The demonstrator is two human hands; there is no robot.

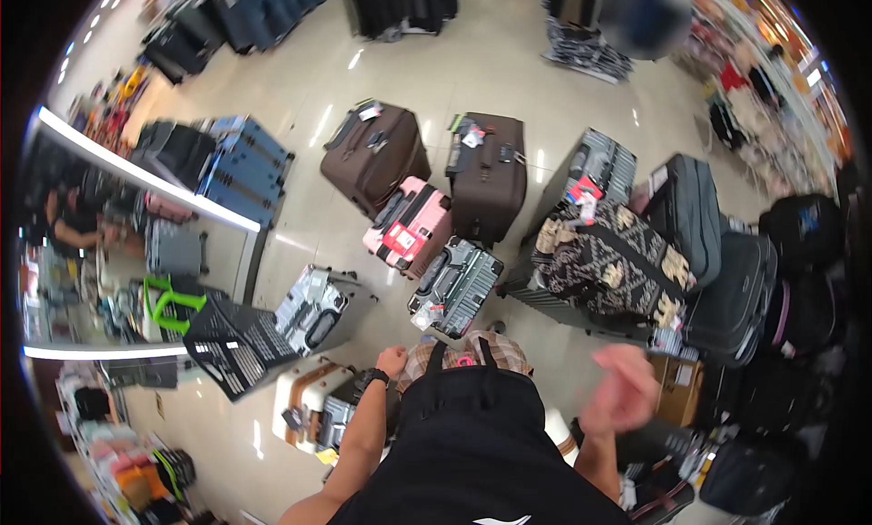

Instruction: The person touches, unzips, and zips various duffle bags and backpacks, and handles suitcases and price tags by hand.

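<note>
Glare on bright floor [495, 71] (dark edges)

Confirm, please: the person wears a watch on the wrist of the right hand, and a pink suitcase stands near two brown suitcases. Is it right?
Not quite. The head view shows the watch on the wrist of the left hand, not the right. The pink suitcase does stand near two brown suitcases.

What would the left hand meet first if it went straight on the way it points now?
Probably the ribbed silver suitcase standing ahead of the plaid shorts; the left hand seems to point toward its near corner. Depth is unclear, so the hand might pass over it instead.
</note>
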